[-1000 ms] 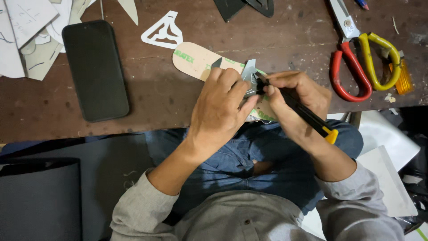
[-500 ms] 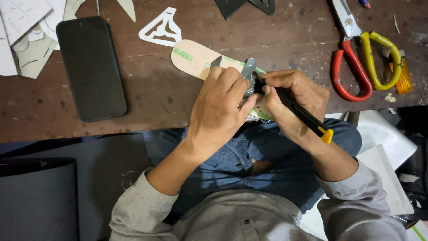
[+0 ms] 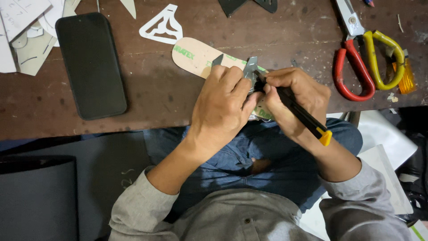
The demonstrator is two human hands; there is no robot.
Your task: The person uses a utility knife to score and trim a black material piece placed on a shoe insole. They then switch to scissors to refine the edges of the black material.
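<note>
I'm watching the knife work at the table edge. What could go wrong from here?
1. The left hand pinches the small grey piece right where the utility knife in the right hand meets it; a slip could cut the fingers.
2. The work hangs over the table edge above the lap, so a dropped blade could land on the jeans.
3. The insole lies underneath and could get nicked.

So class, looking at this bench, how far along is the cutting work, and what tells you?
Done: a white cut-out triangle frame and pale paper offcuts lie on the brown wooden table. In hand: the left hand pinches a small grey piece while the right hand works it with a black and yellow craft knife. Left: the tan insole-shaped board lies uncut, as far as shows.
</note>
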